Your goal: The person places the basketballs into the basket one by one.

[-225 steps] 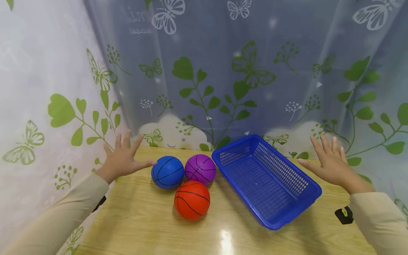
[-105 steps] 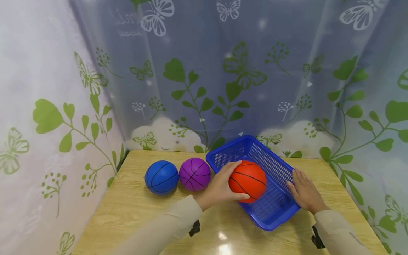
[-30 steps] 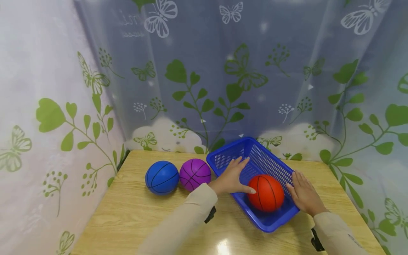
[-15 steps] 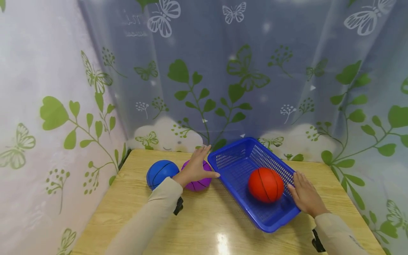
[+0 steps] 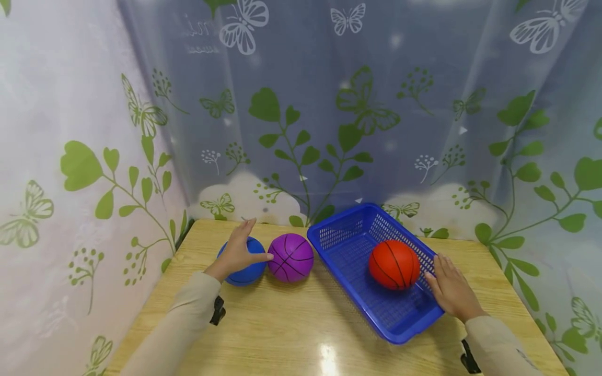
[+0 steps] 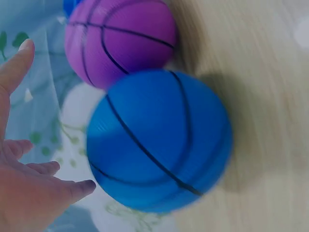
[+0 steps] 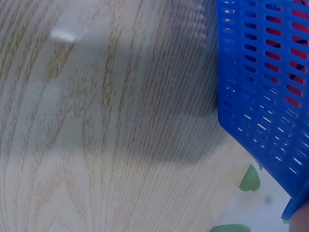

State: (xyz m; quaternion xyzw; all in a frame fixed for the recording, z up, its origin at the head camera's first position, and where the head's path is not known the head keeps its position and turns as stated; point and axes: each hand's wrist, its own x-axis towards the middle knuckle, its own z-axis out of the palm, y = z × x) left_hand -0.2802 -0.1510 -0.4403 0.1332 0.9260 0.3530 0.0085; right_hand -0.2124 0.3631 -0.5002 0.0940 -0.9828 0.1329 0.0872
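My left hand (image 5: 237,253) is over the blue ball (image 5: 250,274), a small basketball, with thumb and fingers spread wide. The left wrist view has the fingertips right at the side of the blue ball (image 6: 159,145), not curled round it. A purple ball (image 5: 290,258) sits just to its right, near my thumb tip. In the blue plastic basket (image 5: 397,334) lies a red ball (image 5: 394,265), towards the right side wall. My right hand (image 5: 453,288) rests with straight fingers against the basket's right rim; the right wrist view barely catches it.
A wooden table (image 5: 282,329) carries everything, glossy near its front edge. Behind it and along the sides hangs a curtain (image 5: 301,130) printed with leaves and butterflies. The slotted basket wall (image 7: 260,96) rises at the right of the right wrist view.
My left hand carried the red ball from the table into the basket, let go, and came back left past the purple ball to the blue one. My right hand came down onto the rim.
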